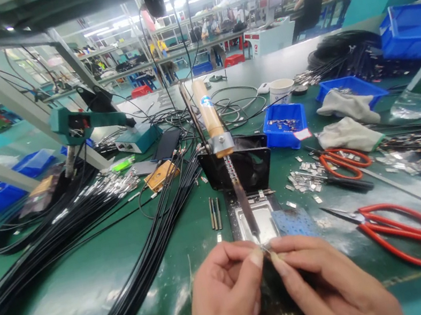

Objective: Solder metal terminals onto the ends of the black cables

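Observation:
A soldering iron [213,119] with a wooden handle is fixed in a stand, its tip pointing down towards my fingers. My left hand [228,290] is closed in a pinch just below the tip. Facing it, my right hand [321,276] pinches too, thumb against forefinger. Between the fingertips is something small and thin, too hidden to name. Behind my hands lie a shallow metal tray [266,218] and a blue sponge [295,223]. A black fan [255,168] stands behind the iron.
Black cables [131,263] sweep across the left side. Red-handled scissors [405,234] lie at right, near loose metal connectors [306,178] and a small blue bin [285,125]. Cloth gloves [349,136] rest farther right. A green tool [74,124] is at back left. People work in the background.

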### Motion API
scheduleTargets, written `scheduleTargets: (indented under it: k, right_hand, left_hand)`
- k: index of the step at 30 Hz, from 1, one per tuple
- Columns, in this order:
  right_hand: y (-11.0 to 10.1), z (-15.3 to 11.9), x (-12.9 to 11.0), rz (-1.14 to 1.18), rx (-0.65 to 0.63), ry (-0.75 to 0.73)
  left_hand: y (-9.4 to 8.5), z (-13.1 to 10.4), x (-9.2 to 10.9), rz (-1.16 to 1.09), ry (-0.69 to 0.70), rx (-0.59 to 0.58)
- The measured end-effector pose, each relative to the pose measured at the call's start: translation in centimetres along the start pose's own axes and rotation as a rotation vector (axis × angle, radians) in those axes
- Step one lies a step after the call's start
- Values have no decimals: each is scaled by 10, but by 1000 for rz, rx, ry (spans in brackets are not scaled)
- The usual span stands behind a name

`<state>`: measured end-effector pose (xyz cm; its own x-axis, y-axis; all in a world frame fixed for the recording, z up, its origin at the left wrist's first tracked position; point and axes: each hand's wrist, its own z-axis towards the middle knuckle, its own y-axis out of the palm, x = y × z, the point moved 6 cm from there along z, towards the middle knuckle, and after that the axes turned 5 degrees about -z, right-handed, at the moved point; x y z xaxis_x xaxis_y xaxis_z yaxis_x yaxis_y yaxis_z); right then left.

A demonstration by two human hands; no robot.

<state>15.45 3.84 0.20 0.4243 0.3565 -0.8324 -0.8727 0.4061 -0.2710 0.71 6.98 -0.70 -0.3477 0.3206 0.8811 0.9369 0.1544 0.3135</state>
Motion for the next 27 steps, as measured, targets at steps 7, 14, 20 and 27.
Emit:
scheduleTargets:
  k: [7,14,20,27]
  right_hand:
    - [1,3,-1,11,-2,-1]
    - [1,4,-1,35,37,4]
    - [0,8,-2,-11,-18,-80]
    - [-1,9,-4,-31,-36,-123]
  left_hand:
    - [-1,2,1,26,-1,5]
    - [1,1,3,6,12,10]
    - [2,1,6,15,23,23]
    - [1,1,3,3,5,16]
